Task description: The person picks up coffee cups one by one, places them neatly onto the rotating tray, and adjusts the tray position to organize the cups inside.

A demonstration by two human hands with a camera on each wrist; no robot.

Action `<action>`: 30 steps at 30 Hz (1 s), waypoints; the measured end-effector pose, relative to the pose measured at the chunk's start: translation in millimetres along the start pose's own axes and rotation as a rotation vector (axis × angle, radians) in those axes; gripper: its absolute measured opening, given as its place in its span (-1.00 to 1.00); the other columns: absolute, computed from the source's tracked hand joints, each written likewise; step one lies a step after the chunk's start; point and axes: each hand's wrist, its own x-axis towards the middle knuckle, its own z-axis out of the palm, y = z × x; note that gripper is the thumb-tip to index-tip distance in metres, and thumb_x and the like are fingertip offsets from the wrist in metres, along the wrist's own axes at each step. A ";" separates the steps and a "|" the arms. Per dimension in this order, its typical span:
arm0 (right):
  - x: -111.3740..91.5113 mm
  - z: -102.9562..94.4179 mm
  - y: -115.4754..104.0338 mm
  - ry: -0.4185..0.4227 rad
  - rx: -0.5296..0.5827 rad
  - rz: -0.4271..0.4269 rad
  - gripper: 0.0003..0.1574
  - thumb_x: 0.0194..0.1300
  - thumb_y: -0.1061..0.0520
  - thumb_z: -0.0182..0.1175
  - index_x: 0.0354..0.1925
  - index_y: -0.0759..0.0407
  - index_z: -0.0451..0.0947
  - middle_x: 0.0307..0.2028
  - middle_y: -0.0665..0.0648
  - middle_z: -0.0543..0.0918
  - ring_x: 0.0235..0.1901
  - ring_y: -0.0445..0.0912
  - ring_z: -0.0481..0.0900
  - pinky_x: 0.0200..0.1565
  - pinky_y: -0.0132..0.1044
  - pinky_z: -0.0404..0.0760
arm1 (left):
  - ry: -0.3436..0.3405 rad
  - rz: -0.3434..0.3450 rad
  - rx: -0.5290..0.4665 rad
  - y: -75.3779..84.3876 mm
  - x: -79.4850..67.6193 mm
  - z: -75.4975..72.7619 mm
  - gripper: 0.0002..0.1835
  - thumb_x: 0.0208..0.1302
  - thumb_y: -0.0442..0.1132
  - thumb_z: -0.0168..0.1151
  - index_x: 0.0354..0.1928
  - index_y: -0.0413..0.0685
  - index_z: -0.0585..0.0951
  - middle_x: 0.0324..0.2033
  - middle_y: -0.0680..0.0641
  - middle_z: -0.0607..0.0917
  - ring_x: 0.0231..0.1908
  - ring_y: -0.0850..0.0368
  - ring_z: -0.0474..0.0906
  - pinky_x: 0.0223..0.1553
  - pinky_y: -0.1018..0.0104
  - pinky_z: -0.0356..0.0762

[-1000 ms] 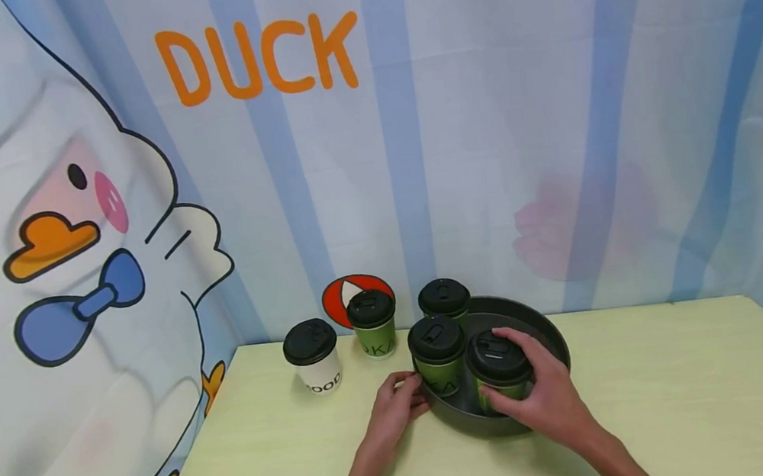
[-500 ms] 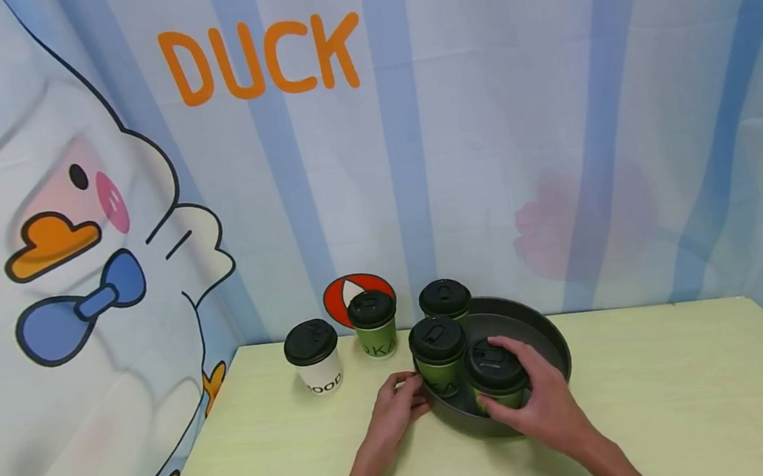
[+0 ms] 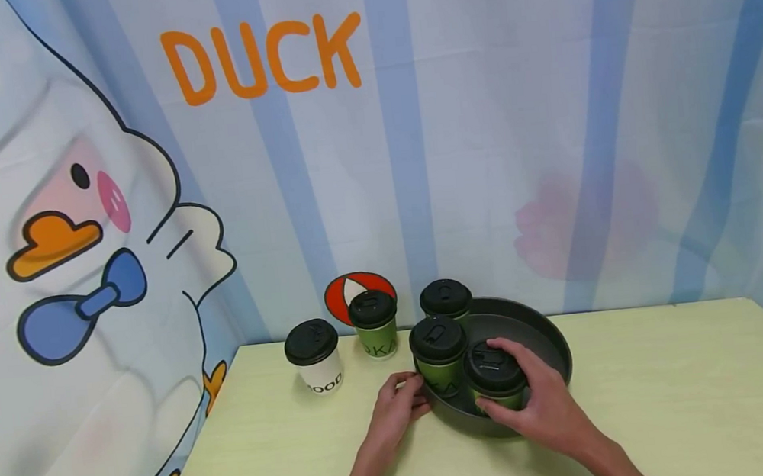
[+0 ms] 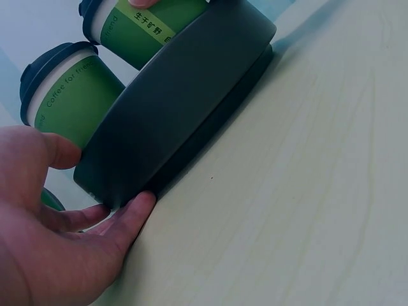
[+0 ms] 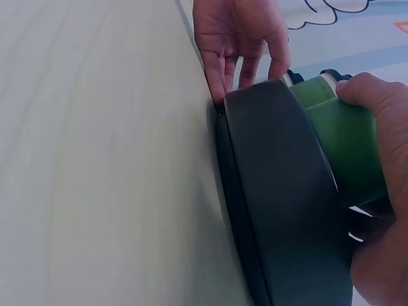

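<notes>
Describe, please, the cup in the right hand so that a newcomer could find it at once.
On the pale table, find the round dark pan. Inside, towards its near rim, is a green cup with a black lid. Unlike the other cups, it is held by the right hand.

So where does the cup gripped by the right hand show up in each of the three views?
Head: lower half, right of centre; the cup, with the right hand on it.
Left wrist: at the top, left of centre, cut off by the picture's upper edge.
Right wrist: right of centre, partly covered by the hand.
Shared landmark: the dark round pan, around the cup's base.
</notes>
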 end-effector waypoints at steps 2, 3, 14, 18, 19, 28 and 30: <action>0.0 -1.3 0.7 -0.023 0.005 0.008 0.07 0.05 -0.01 0.66 0.45 -0.06 0.36 0.22 -0.08 0.58 0.14 -0.14 0.58 0.13 -0.32 0.57 | 0.002 -0.002 0.001 0.1 0.3 0.5 -0.50 0.51 -0.13 0.13 0.28 -0.38 0.42 -0.11 -0.20 0.60 -0.16 0.11 0.63 -0.02 0.17 0.70; 0.1 -2.0 1.1 -0.036 0.007 0.012 0.07 0.06 -0.03 0.65 0.45 -0.07 0.35 0.22 -0.09 0.58 0.12 -0.15 0.59 0.11 -0.29 0.59 | 0.004 -0.003 0.002 0.0 0.5 0.8 -0.50 0.51 -0.13 0.13 0.28 -0.38 0.42 -0.11 -0.20 0.60 -0.16 0.11 0.63 -0.02 0.18 0.71; 3.0 -18.7 5.2 -0.124 0.002 0.019 0.26 0.11 -0.18 0.60 0.60 -0.22 0.11 0.39 0.02 0.43 0.31 0.01 0.46 0.16 0.12 0.58 | 0.004 -0.006 0.011 1.3 -1.0 1.8 -0.49 0.52 -0.13 0.12 0.30 -0.39 0.39 -0.06 -0.22 0.60 -0.14 0.10 0.63 0.01 0.14 0.70; 6.8 -34.5 12.7 -0.019 0.031 0.039 0.03 0.32 0.05 0.44 0.59 -0.07 0.16 0.34 0.10 0.46 0.27 0.10 0.46 0.25 -0.14 0.50 | 0.002 -0.007 0.016 0.5 0.2 1.5 -0.48 0.53 -0.12 0.11 0.30 -0.39 0.39 -0.05 -0.22 0.60 -0.13 0.10 0.63 0.02 0.13 0.69; 7.8 -38.1 16.2 0.024 0.025 0.051 -0.07 0.37 0.10 0.38 0.57 -0.02 0.21 0.30 0.11 0.49 0.25 0.11 0.48 0.26 -0.24 0.47 | 0.002 -0.008 0.017 0.2 0.6 1.3 -0.48 0.53 -0.12 0.11 0.30 -0.39 0.39 -0.05 -0.22 0.60 -0.13 0.09 0.63 0.02 0.13 0.69; -2.1 -56.7 55.8 0.085 -0.112 0.427 -0.39 0.65 -0.07 0.00 0.38 0.34 0.39 0.16 0.50 0.54 0.09 0.37 0.59 0.08 0.26 0.59 | 0.002 -0.001 0.020 -0.6 1.4 0.1 -0.47 0.53 -0.12 0.11 0.31 -0.41 0.37 -0.07 -0.22 0.60 -0.13 0.07 0.63 0.00 0.12 0.70; -5.6 -58.1 62.0 0.001 -0.100 0.518 -0.34 0.68 -0.11 -0.09 0.40 0.37 0.36 0.19 0.54 0.54 0.11 0.39 0.59 0.12 0.27 0.57 | -0.001 -0.001 0.019 -0.8 1.5 0.7 -0.47 0.52 -0.12 0.12 0.30 -0.41 0.38 -0.08 -0.21 0.60 -0.14 0.08 0.63 -0.01 0.14 0.70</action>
